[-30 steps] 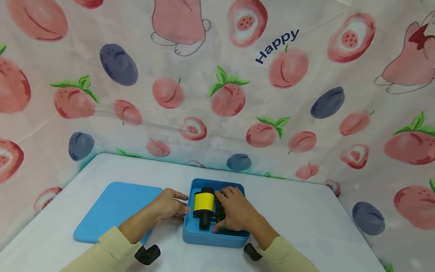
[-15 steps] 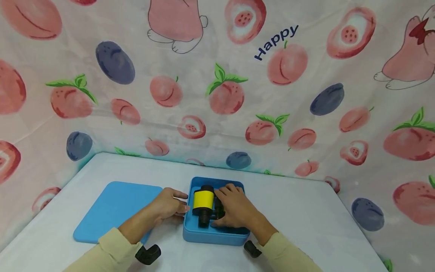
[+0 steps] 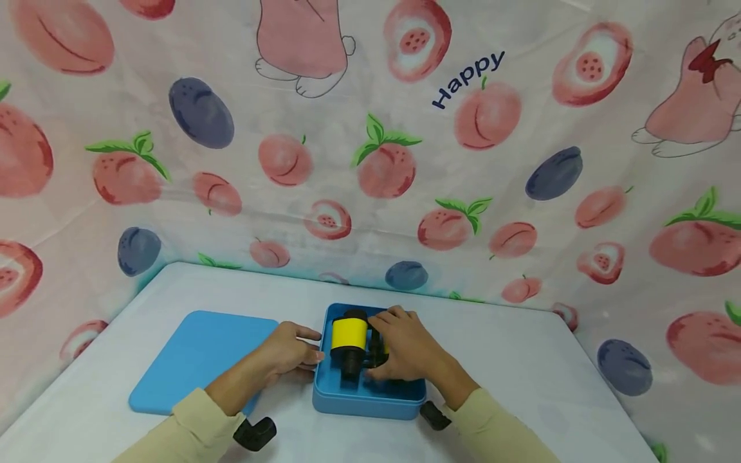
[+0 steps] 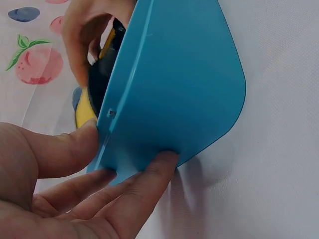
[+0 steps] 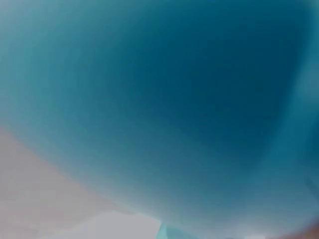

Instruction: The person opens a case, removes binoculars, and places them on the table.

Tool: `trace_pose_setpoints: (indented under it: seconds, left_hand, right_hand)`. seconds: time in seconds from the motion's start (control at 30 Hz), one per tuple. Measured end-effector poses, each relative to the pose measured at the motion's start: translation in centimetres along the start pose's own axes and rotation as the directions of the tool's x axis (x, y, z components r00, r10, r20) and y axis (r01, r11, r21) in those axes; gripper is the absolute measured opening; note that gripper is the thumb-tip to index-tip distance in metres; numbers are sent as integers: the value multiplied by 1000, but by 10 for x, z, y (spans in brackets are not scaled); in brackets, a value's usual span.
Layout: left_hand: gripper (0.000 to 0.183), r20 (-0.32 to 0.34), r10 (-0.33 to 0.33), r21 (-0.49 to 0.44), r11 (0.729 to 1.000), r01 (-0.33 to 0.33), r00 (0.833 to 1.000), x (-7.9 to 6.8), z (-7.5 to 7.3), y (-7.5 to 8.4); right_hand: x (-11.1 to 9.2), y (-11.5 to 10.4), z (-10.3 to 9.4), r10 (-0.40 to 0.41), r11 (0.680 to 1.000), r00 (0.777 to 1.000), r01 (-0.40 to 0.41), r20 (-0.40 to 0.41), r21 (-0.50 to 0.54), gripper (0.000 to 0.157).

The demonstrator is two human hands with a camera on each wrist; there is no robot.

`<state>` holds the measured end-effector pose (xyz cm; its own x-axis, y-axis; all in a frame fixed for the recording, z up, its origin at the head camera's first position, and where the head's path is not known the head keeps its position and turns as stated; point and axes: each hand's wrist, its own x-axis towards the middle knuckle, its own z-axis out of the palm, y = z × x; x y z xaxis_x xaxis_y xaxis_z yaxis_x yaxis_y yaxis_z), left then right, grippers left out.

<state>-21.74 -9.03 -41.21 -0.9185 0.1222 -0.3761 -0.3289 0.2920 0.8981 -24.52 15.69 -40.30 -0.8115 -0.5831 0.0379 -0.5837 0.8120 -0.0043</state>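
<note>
Desk (image 3: 521,376) carries a blue lid (image 3: 202,357), off, flat, left of the lidless blue box (image 3: 365,406). Yellow-black binoculars (image 3: 349,334) are within the box walls, partly past the rim in left wrist view. Change: over the last second they and the right grip (image 3: 408,347) have risen slightly; I read that as lift started. Right grip is curled round their right half. Left grip (image 3: 292,354): unclenched, fingers against the box's left side.
</note>
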Motion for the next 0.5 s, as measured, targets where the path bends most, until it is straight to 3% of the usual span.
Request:
trace_pose_setpoints:
  seconds: [0.5]
  left_hand:
    - [49,13,-4,-28,1000,4,1000,-1,-2,0]
  right_hand:
    - [-8,7,-31,-2,997,999,4,-35,80,95]
